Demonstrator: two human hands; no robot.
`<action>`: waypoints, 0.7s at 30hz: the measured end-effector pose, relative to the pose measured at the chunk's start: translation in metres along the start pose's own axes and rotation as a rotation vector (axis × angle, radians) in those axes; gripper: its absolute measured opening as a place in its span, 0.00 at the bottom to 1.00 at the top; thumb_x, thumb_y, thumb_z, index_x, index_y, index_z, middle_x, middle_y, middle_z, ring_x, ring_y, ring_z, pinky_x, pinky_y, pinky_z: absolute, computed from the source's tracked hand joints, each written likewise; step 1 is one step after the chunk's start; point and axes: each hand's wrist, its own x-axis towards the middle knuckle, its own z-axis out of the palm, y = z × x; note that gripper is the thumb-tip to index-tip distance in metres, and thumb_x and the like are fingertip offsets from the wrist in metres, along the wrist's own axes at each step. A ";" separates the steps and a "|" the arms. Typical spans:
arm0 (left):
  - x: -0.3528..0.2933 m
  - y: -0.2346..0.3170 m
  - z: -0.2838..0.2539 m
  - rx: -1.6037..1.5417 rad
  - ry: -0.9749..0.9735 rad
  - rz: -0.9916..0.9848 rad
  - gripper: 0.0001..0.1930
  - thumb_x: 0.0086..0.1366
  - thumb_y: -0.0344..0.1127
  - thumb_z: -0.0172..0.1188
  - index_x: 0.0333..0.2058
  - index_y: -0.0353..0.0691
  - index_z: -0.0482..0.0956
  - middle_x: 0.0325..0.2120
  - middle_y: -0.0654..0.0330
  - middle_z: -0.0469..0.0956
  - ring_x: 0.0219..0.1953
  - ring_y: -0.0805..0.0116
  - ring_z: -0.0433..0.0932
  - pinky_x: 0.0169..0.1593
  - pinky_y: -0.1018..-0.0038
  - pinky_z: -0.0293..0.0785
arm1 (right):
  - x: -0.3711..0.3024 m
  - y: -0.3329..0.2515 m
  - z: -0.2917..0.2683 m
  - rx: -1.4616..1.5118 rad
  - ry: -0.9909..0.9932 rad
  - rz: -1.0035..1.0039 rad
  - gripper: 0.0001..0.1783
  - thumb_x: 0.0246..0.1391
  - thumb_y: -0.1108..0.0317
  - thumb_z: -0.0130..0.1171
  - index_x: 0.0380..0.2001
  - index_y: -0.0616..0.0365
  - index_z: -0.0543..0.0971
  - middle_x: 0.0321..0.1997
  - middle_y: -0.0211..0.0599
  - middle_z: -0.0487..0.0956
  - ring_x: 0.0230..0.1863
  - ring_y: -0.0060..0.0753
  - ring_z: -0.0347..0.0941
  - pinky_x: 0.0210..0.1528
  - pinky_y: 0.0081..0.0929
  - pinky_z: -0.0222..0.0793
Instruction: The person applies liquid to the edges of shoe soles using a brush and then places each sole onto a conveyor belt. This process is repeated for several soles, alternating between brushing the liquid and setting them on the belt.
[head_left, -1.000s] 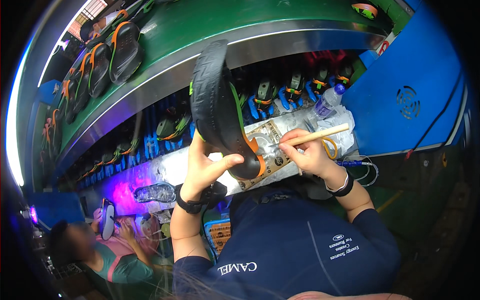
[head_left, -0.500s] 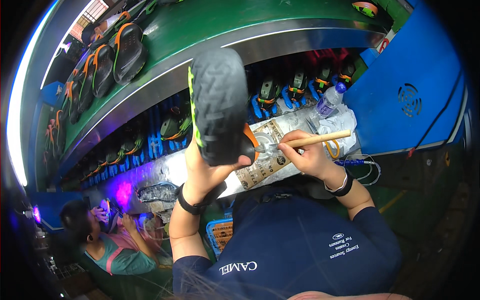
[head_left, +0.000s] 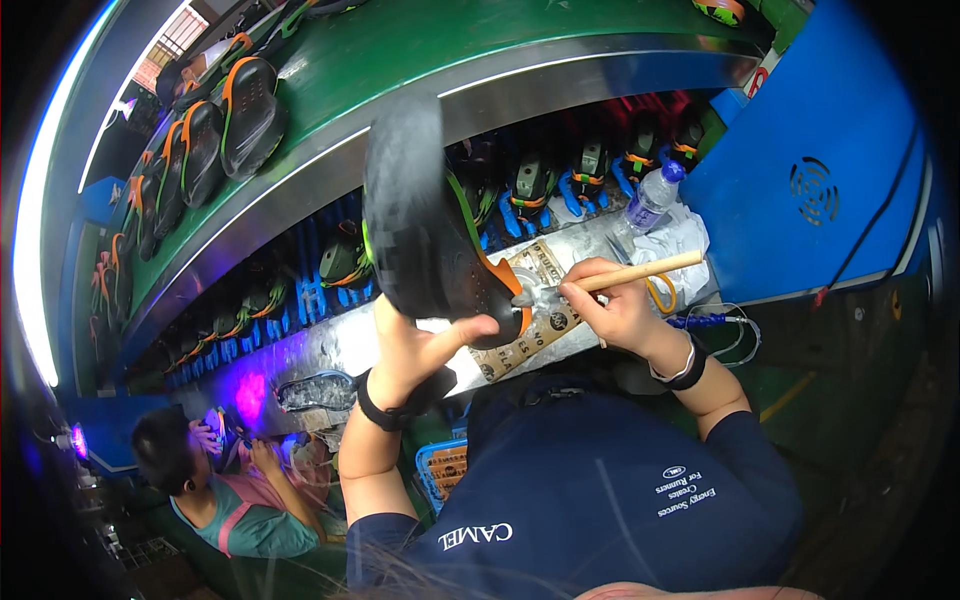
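a silvery counter (head_left: 345,335) runs crosswise; near it, a blue-rimmed crate (head_left: 424,475) holds something brown, unclear what. the black shoe sole (head_left: 425,235) is held up over the counter, its long axis slanting: one end up-left, away from the person, the orange-rimmed end down-right. a clear bottle (head_left: 652,200) stands behind, its fill hard to tell. the left hand (head_left: 405,350) grips the sole's lower end; the right hand (head_left: 612,305) pinches a wooden-handled brush (head_left: 650,268), tip by the orange rim.

navy shirt (head_left: 600,490), short sleeves (head_left: 738,438), white printed lettering (head_left: 475,537); black strap (head_left: 378,405) round left wrist, black-and-white band (head_left: 690,371) round right.
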 end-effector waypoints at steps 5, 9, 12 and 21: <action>-0.006 -0.017 0.011 -0.438 0.081 -0.385 0.29 0.45 0.35 0.67 0.45 0.33 0.63 0.35 0.57 0.73 0.36 0.70 0.74 0.38 0.78 0.70 | 0.015 -0.004 -0.003 -0.147 -0.004 -0.272 0.04 0.41 0.77 0.58 0.23 0.62 0.73 0.19 0.32 0.72 0.17 0.19 0.66 0.18 0.16 0.59; -0.005 -0.026 0.013 -0.458 0.064 -0.465 0.29 0.47 0.40 0.65 0.45 0.34 0.63 0.35 0.58 0.72 0.37 0.72 0.71 0.42 0.75 0.68 | 0.017 -0.005 -0.002 -0.147 0.025 -0.357 0.03 0.41 0.76 0.58 0.23 0.63 0.73 0.21 0.33 0.73 0.16 0.19 0.66 0.16 0.16 0.59; -0.005 -0.028 0.013 -0.485 0.060 -0.476 0.30 0.48 0.40 0.65 0.46 0.34 0.63 0.35 0.58 0.72 0.37 0.72 0.71 0.42 0.75 0.67 | 0.010 -0.005 0.003 -0.124 -0.101 -0.333 0.05 0.40 0.77 0.57 0.24 0.64 0.73 0.20 0.35 0.72 0.15 0.18 0.63 0.15 0.15 0.56; -0.004 -0.025 0.018 -0.589 0.015 -0.546 0.31 0.48 0.40 0.65 0.47 0.33 0.62 0.37 0.58 0.71 0.40 0.71 0.70 0.44 0.75 0.66 | 0.031 -0.011 0.006 -0.269 -0.006 -0.509 0.02 0.36 0.80 0.57 0.18 0.65 0.74 0.22 0.38 0.74 0.20 0.31 0.70 0.18 0.20 0.64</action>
